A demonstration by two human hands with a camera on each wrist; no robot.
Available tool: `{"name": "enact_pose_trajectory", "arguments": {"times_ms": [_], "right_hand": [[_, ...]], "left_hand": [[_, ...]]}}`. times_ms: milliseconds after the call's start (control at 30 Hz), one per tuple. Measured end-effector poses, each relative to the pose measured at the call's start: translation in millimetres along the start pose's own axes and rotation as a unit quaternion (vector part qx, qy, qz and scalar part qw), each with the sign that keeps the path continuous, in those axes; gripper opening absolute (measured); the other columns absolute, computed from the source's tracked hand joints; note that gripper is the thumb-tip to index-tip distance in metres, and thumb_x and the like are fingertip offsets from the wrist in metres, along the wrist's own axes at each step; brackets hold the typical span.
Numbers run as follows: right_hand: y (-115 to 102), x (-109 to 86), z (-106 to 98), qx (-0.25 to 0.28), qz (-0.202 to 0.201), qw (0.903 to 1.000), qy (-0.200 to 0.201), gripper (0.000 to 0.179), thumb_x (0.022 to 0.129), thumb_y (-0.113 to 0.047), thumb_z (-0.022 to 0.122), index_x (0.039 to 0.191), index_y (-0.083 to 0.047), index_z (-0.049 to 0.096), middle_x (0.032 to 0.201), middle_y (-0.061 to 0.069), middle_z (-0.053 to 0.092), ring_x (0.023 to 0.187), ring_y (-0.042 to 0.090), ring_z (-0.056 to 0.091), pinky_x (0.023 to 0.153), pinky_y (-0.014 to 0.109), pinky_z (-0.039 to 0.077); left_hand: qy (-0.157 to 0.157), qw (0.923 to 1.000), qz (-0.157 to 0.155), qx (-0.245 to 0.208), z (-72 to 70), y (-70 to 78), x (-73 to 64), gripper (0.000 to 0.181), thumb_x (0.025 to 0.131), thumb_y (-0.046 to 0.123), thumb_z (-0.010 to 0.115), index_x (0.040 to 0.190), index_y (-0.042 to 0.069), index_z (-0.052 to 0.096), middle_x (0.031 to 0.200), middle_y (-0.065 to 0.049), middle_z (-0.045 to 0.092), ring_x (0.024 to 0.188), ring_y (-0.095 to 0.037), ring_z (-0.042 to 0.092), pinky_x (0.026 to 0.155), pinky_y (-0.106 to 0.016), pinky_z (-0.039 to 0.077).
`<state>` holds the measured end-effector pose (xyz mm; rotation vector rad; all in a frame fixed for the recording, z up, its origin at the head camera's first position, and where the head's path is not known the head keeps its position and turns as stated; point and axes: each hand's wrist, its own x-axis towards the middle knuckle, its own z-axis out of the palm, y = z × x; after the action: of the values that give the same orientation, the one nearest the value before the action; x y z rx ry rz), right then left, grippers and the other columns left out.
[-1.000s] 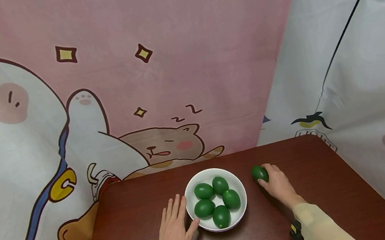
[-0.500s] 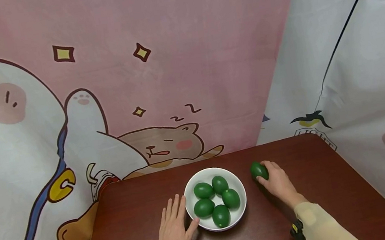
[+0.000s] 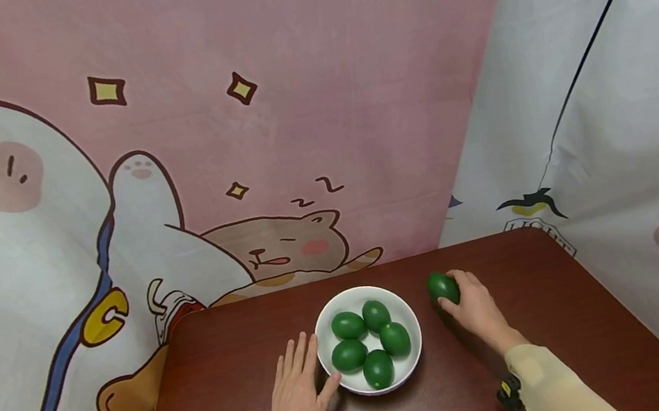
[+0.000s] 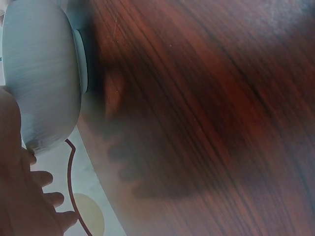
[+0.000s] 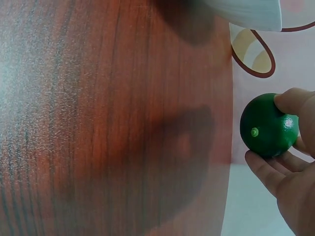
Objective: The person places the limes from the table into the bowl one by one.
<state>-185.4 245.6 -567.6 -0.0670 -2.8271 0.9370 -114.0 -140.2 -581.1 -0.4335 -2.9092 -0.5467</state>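
In the head view a white bowl [image 3: 373, 392] stands on the table with several green limes [image 3: 378, 369] inside. My left hand [image 3: 296, 400] is at the bowl's left side, fingers straight and spread, thumb right at the rim. The left wrist view shows the bowl's outer wall [image 4: 42, 73] beside that hand's fingers [image 4: 44, 196]. To the right of the bowl, my right hand [image 3: 477, 308] grips another lime [image 3: 443, 288] between thumb and fingers. From the right wrist, this lime [image 5: 268, 125] shows a small pale nub, and the hand's shadow falls on the wood apart from it.
The dark red-brown wooden table [image 3: 219, 361] ends at a back edge just beyond the bowl. A pink and white cartoon-printed cloth [image 3: 356, 124] hangs behind it. A black device [image 3: 509, 392] is strapped at my right wrist.
My right hand has lifted the lime slightly, so both sit a little higher in the head view. The left hand and the bowl stay in place.
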Motion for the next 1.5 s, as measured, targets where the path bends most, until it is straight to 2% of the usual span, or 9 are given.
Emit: {"name": "enact_pose_trajectory", "arguments": {"times_ms": [333,600,933,1500], "right_hand": [[-5.8,2.6,-4.5,0.001,-0.015,0.9999,0.007,0.064,0.091,-0.018,0.078,0.142,0.007,0.048,0.131,0.029,0.054,0.108,0.044,0.061,0.089,0.062,0.054],[-15.6,3.7,-7.1,0.006,-0.043,0.9989,0.018,0.068,0.088,-0.017,0.079,0.142,0.009,0.048,0.129,0.030,0.053,0.105,0.043,0.060,0.088,0.062,0.055],[-30.8,4.2,-8.7,0.024,-0.076,0.9962,0.034,0.069,0.084,-0.015,0.082,0.143,0.006,0.052,0.128,0.027,0.052,0.102,0.042,0.061,0.087,0.061,0.056],[-55.6,0.7,-4.9,0.050,-0.134,0.9875,0.065,0.068,0.077,-0.010,0.085,0.137,0.004,0.058,0.119,0.024,0.054,0.093,0.036,0.063,0.079,0.051,0.057]], "left_hand": [[0.002,1.0000,0.000,0.000,-0.3,0.5,0.0,0.078,0.099,0.056,0.060,0.159,0.011,0.041,0.165,-0.015,0.036,0.153,-0.039,0.029,0.119,-0.062,0.029],[0.007,1.0000,0.004,0.000,0.4,0.0,0.0,0.078,0.098,0.055,0.061,0.159,0.011,0.041,0.164,-0.015,0.037,0.153,-0.040,0.030,0.118,-0.062,0.030],[0.003,1.0000,0.003,0.000,0.4,-1.0,0.5,0.078,0.099,0.056,0.060,0.159,0.010,0.041,0.165,-0.015,0.037,0.153,-0.040,0.029,0.118,-0.062,0.030],[-0.004,1.0000,0.001,-0.004,-0.7,-0.2,1.1,0.079,0.099,0.056,0.060,0.160,0.011,0.040,0.165,-0.015,0.036,0.154,-0.040,0.028,0.119,-0.062,0.029]]}}
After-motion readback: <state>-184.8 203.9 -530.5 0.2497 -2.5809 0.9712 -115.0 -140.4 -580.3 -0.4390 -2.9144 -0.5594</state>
